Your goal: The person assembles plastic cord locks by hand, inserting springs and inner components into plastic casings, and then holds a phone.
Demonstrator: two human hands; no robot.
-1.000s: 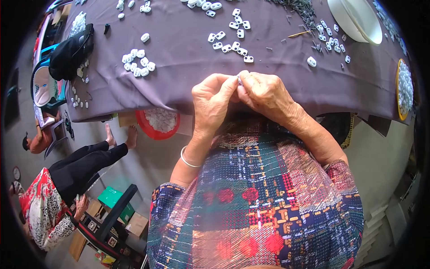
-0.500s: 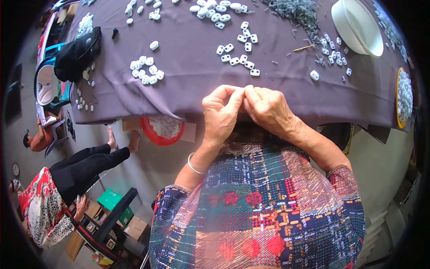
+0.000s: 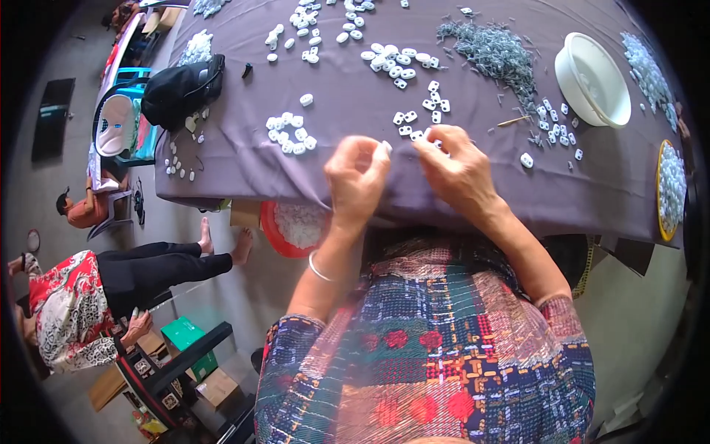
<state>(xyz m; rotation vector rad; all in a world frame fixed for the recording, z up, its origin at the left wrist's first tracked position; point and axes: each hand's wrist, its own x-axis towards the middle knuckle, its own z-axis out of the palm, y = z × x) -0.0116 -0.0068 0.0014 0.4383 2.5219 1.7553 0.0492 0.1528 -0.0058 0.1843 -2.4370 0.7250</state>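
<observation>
My left hand [image 3: 353, 176] is raised over the table's near edge, its thumb and forefinger pinching a small white plastic piece [image 3: 387, 146]. To the right, my right hand [image 3: 460, 172] reaches to the near end of a loose group of small white pieces with dark holes [image 3: 435, 103]. Its thumb and fingertips close around one of these pieces, partly hidden by the fingers. On the left lies a cluster of rounded white pieces [image 3: 299, 134]. Farther back is a heap of white oval pieces [image 3: 388, 58].
A pile of small clear-grey parts [image 3: 488, 55] lies near a white basin [image 3: 569, 78]. A thin pointed stick [image 3: 514, 120] rests beside them. At the right edge stands a yellow-rimmed tray [image 3: 660, 192]; a black bag [image 3: 177, 92] is at left. Below is a red basin [image 3: 270, 229].
My hands, together before, have come apart. The right hand has moved forward to the holed white pieces; the left keeps a white piece in its pinch. The view has shifted.
</observation>
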